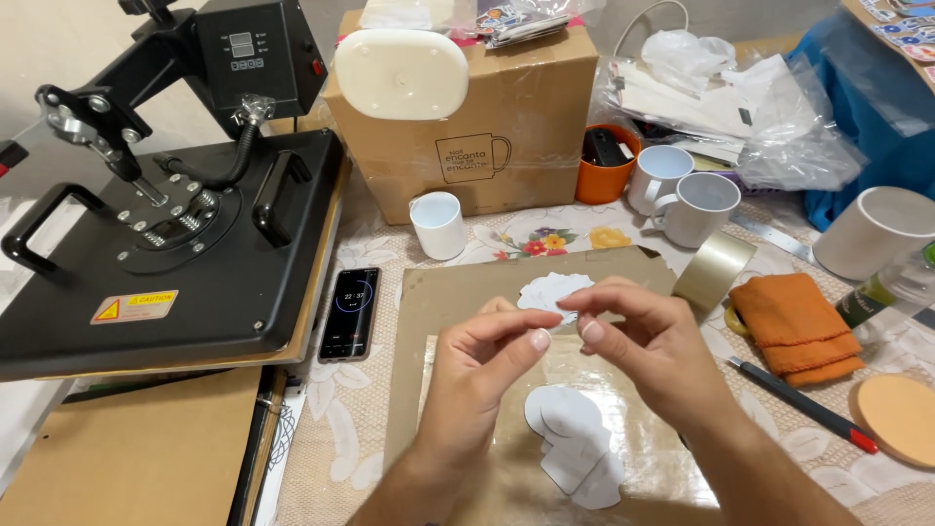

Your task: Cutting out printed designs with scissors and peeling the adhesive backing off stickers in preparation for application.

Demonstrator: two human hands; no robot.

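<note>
My left hand (487,365) and my right hand (648,336) meet fingertip to fingertip above a brown cardboard sheet (438,321), pinching something very small or clear between them that I cannot make out. Under my hands lies a white cut-out shape (575,443) on the sheet's glossy, taped part. A second white cut-out (547,290) lies just beyond my fingers.
A black heat press (166,224) stands at the left, a phone (351,312) beside it. White mugs (438,224) (696,206) and a cardboard box (477,117) sit behind. A tape roll (716,268), orange cloth (797,326), pen (804,404) and round cork coaster (901,419) lie to the right.
</note>
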